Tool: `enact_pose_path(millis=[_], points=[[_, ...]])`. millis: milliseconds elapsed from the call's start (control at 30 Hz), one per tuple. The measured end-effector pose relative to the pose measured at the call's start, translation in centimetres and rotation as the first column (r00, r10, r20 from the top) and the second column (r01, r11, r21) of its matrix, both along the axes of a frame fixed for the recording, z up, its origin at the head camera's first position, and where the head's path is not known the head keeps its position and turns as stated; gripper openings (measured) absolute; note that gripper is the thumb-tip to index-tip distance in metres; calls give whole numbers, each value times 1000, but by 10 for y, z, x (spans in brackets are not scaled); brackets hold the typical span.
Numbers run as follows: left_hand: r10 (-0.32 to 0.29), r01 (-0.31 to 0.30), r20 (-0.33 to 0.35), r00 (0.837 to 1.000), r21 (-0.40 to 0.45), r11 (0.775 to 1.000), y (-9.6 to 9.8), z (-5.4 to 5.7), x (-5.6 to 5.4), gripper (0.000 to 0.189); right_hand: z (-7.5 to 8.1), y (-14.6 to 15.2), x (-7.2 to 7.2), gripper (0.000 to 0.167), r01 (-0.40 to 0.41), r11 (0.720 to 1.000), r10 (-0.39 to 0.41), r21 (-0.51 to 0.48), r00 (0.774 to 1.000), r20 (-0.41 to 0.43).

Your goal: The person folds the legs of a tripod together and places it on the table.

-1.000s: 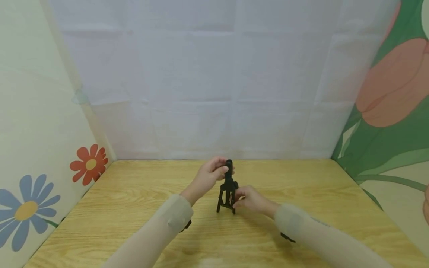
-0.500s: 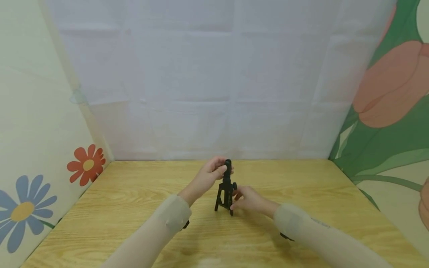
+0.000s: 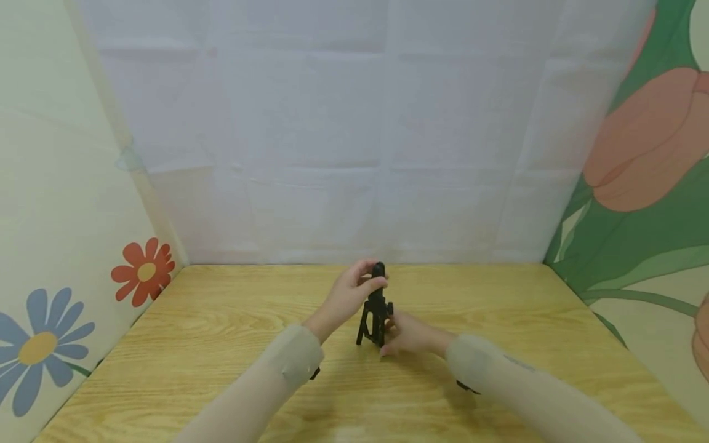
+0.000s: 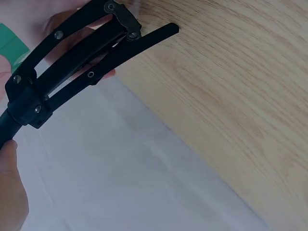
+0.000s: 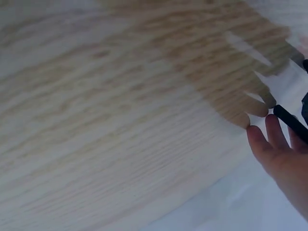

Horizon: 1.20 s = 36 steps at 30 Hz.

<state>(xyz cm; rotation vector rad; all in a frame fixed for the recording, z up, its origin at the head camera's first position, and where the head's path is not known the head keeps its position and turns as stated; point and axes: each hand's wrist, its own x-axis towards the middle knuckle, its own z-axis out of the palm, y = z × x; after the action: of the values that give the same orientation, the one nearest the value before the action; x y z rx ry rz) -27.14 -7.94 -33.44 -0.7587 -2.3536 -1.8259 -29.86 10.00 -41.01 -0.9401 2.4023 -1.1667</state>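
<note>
A small black tripod [image 3: 378, 306] stands near the middle of the table, with its legs partly spread. My left hand [image 3: 354, 288] grips its upper column from the left, thumb across the front. Low on the right side, my right hand [image 3: 410, 332] holds the legs between thumb and fingers, the thumb near a foot. The left wrist view shows the hub, riveted braces and legs of the tripod [image 4: 89, 77] close up, with the left thumb [image 4: 10, 187] at the column. In the right wrist view, the fingers of the right hand [image 5: 279, 149] touch a leg end [image 5: 288, 120].
The wood-grain table [image 3: 232, 369] reaches back to a creased white sheet [image 3: 332, 154]. Panels printed with flowers flank it, a pale panel [image 3: 55, 203] on the left and a green-leafed one [image 3: 637, 246] on the right.
The tripod's right leg has moved inward, narrowing the spread. My right thumb has slid lower, past the foot. The left thumb has shifted across the column.
</note>
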Motion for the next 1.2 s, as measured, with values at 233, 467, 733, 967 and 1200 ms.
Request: enact_pose_path(millis=[233, 467, 733, 967, 1200], points=[[47, -47, 3, 999, 35, 998, 5, 2, 3, 27, -7, -5, -6, 89, -13, 1000, 14, 14, 995, -99], [98, -99, 23, 995, 81, 992, 9, 3, 4, 27, -5, -8, -6, 81, -12, 999, 19, 40, 985, -171], [127, -130, 34, 991, 104, 986, 12, 0, 3, 25, -5, -8, -6, 57, 12, 995, 14, 97, 965, -262], [98, -100, 31, 995, 90, 991, 8, 0, 0, 26, -8, -9, -7, 42, 19, 996, 11, 85, 942, -336], [84, -85, 29, 996, 61, 994, 8, 1, 1, 27, -11, -8, -7, 46, 28, 998, -13, 51, 959, -282]])
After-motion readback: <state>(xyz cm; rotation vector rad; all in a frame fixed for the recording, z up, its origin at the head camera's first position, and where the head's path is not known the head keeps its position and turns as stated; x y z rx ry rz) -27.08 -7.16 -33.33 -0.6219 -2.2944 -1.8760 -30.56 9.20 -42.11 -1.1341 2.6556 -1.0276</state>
